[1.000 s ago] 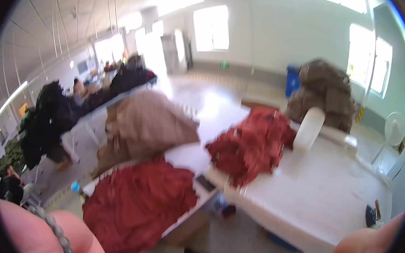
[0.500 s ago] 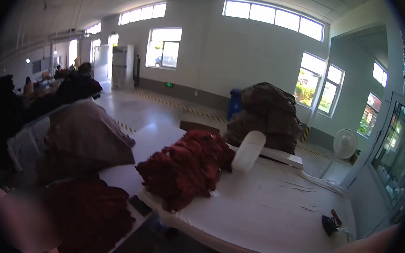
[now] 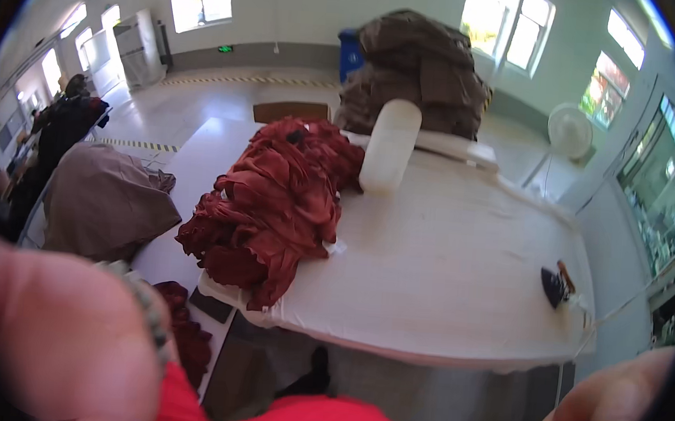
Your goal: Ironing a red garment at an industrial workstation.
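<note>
My left hand (image 3: pixel 71 333) is raised close to the lens at the lower left, large and blurred, with a beaded bracelet (image 3: pixel 147 303) at the wrist. At the lower right edge shows part of my right hand (image 3: pixel 618 398), also raised near the lens. The fingers of both are cut off or smeared, and nothing held can be made out. Ahead, a heap of dark red garments (image 3: pixel 276 198) lies on the left part of a white padded table (image 3: pixel 443 273). An iron (image 3: pixel 554 287) rests near the table's right edge, apart from my hands.
An upright white padded board (image 3: pixel 390 148) stands behind the red heap. Beyond the table rises a tall pile of brown cloth (image 3: pixel 417 75), beside a blue bin (image 3: pixel 350 53). A covered brown heap (image 3: pixel 107 202) stands left, more red cloth (image 3: pixel 188 325) below it. A white fan (image 3: pixel 570 133) stands right.
The view has tipped downward, bringing my red top and the near table edge into sight. Both hands show larger now, the left one higher. The garments and the iron stay in place on the table.
</note>
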{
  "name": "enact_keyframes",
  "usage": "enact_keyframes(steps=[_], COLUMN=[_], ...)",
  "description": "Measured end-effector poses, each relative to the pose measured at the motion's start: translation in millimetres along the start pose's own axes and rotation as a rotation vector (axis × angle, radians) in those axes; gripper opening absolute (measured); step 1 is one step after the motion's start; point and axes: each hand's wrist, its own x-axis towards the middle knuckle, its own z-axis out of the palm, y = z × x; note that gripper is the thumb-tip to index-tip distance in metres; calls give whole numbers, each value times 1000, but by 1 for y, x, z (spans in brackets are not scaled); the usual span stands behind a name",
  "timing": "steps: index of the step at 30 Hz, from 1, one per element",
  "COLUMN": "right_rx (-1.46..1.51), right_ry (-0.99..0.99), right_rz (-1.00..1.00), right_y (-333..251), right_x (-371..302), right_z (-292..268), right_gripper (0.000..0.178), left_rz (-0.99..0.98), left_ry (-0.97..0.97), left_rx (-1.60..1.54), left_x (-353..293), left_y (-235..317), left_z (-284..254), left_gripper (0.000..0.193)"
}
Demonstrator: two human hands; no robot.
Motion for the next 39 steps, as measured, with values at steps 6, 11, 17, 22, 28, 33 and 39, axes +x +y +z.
enact_keyframes(steps=[6,11,17,22,28,33,39], right_rx=[32,22,-113,43,541,1492,1505], right_ry=[19,-721,-1280,-1137,-795,-534,-381], right_rz=[156,1026,1604,1626,1597,2078,2455], right_y=[27,33,-62,-6,141,221,255], right_x=[-29,-236,-457,-472,-446,-457,-512], right_z=[50,82,8,31,146,209,173], right_gripper=[27,36,36,35,39,53,63], left_rz=[-839,-1101,-1259,-1144,-1059,-1710,-1800], left_ry=[-216,-1158,-971,-115,-5,342,-905], left_rx=[325,855,730,875,451,-487,-698], left_x=[-180,-396,-491,-404,-230,-194,-273], left_y=[-142,-213,-262,-287,-186,16,126], left_z=[121,142,96,131,358,585,606], left_gripper=[42,102,46,41,48,30,25])
